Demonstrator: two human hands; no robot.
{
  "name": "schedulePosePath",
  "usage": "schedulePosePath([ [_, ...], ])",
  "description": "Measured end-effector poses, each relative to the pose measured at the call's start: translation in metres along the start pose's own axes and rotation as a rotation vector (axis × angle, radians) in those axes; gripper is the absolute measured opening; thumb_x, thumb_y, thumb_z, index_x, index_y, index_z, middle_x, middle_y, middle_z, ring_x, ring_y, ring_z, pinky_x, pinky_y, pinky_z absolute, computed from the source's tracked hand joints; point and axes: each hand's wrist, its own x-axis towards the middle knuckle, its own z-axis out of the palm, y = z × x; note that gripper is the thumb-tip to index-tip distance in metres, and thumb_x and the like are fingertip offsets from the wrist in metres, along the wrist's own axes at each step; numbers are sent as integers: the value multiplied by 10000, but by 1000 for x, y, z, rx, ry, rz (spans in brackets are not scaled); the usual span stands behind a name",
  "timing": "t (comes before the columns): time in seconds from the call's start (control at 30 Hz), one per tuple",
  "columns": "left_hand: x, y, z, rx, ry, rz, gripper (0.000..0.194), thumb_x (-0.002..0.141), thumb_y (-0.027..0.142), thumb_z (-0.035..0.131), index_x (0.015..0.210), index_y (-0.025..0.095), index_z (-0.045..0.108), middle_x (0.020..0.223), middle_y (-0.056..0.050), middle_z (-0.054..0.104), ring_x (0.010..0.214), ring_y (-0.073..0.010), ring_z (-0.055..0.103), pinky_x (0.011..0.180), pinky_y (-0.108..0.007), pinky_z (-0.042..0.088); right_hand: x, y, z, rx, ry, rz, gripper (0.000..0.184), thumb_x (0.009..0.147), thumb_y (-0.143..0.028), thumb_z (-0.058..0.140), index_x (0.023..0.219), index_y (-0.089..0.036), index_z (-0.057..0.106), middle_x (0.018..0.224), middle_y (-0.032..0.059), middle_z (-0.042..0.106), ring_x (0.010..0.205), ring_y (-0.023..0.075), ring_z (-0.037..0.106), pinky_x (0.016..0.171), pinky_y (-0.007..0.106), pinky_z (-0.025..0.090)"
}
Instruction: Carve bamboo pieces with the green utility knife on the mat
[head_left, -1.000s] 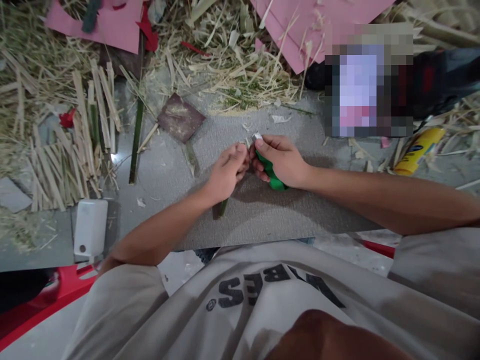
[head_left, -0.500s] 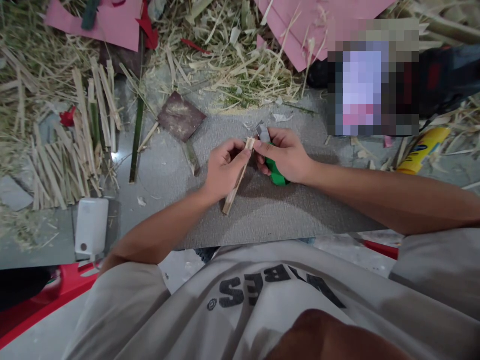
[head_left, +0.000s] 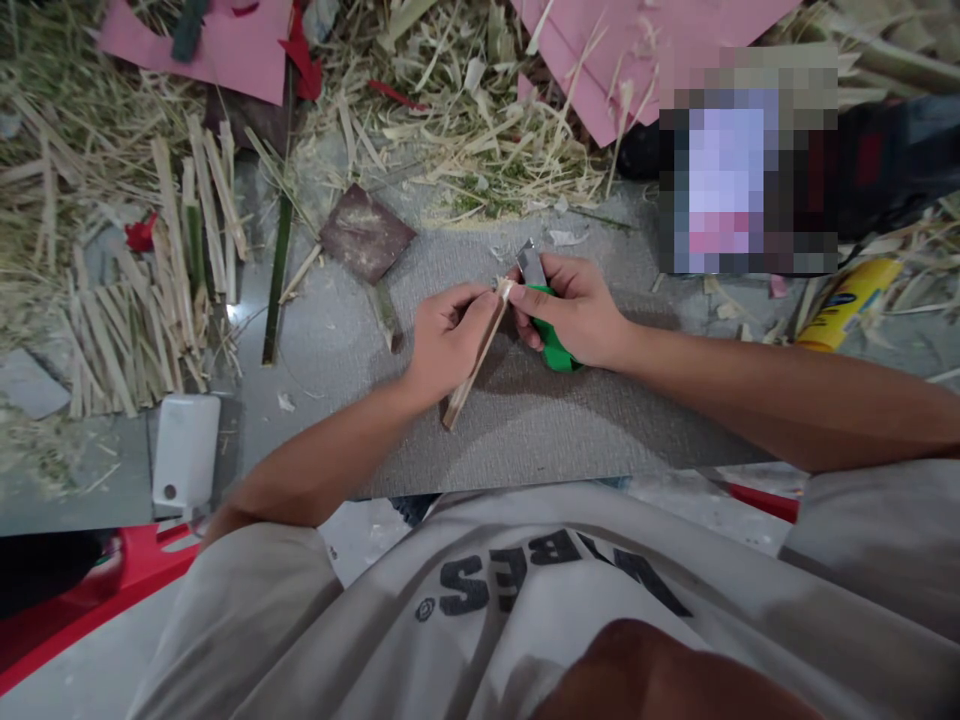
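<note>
Handling of the pale wood strip [head_left: 466, 390]. The strip, prob. split bamboo, is slim and straight; it is judged v. light, fairly stiff lengthwise, dry rather than slippery, and apt to split along the grain or shed splinters at its frayed upper end. Best hold: thumb and index on the flat faces, a little below that end, w/ the edges left free and the skin clear of the blade [head_left: 532, 264].

Position rel. to fingers. The strip lies aslant over the counter [head_left: 600, 435], in the L. hand [head_left: 448, 342]: the L. fingers pinch its upper part btwn thumb and bent index, and the rest runs down past the palm toward the wearer. Whether the lower end touches the counter cannot be told. The R. hand [head_left: 589, 315] is closed round the green handle [head_left: 556, 350] of a cutter, blade pointing up and away; the R. thumb tip is at or just beside the strip's upper end, contact unclear.

Surroundings: a dark square piece [head_left: 367, 232] and a short bamboo piece [head_left: 383, 315] lie beyond the L. hand, w/ a pile of cut strips [head_left: 120, 340] farther to the L.
</note>
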Motion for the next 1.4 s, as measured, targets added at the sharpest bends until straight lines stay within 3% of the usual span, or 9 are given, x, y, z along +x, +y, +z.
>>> schedulePosePath([
  [0.13, 4, 0, 0, -25, 39, -21, 480, 1060, 638, 754, 797, 239, 797, 692, -13, 695, 627, -144, 574, 604, -336, 443, 0, 0, 0, 40, 13, 13, 536, 935, -620, 986, 1014, -213, 646, 662, -69, 646, 452, 97, 564, 400, 219, 427],
  [0.27, 6, 0, -1, -13, 86, -22, 431, 991, 658, 832, 884, 241, 802, 754, -16, 731, 653, -143, 605, 618, -334, 486, 0, 0, 0, 39, 15, 9, 533, 947, -604, 981, 1012, -205, 633, 652, -71, 645, 444, 98, 562, 395, 223, 426],
  [0.5, 7, 6, -3, 91, 57, -17, 393, 1045, 542, 786, 815, 230, 719, 667, 15, 620, 595, -123, 526, 578, -321, 424, 2, 0, 2, 14, 2, -17, 578, 935, -663, 968, 989, -204, 622, 625, -63, 634, 431, 99, 547, 385, 233, 417],
  [0.67, 10, 6, -6, 125, 25, 3, 373, 1072, 482, 738, 798, 234, 690, 664, 19, 626, 587, -129, 527, 582, -325, 430, 2, -1, 3, 22, 1, -12, 583, 915, -653, 988, 981, -200, 628, 621, -63, 636, 428, 99, 553, 382, 227, 419],
  [0.87, 11, 3, -8, 221, -37, 105, 305, 1108, 370, 649, 834, 247, 598, 695, 19, 582, 611, -146, 519, 597, -332, 422, 1, -3, 4, -5, 31, 27, 582, 898, -650, 999, 947, -205, 626, 619, -60, 629, 432, 100, 547, 382, 229, 431],
  [1.0, 9, 0, -8, 305, -7, 175, 249, 1107, 288, 600, 868, 246, 545, 729, 28, 537, 642, -138, 505, 626, -323, 407, 0, -6, 6, -30, 89, 58, 563, 891, -596, 1013, 887, -208, 606, 602, -58, 617, 420, 97, 535, 375, 223, 422],
  [1.27, 8, 0, -8, 258, -85, 253, 401, 1217, 556, 440, 959, 258, 513, 788, 9, 533, 666, -152, 504, 639, -327, 448, 2, -6, 6, -66, 199, 114, 519, 921, -570, 945, 845, -231, 560, 624, -52, 573, 427, 111, 507, 362, 247, 387],
  [1.4, 10, 8, -10, 267, -163, 287, 520, 1178, 704, 391, 936, 269, 541, 908, -76, 602, 910, -251, 606, 829, -432, 576, 3, -5, 6, -61, 210, 148, 568, 926, -592, 944, 802, -242, 514, 596, -45, 495, 421, 125, 495, 360, 272, 361],
])
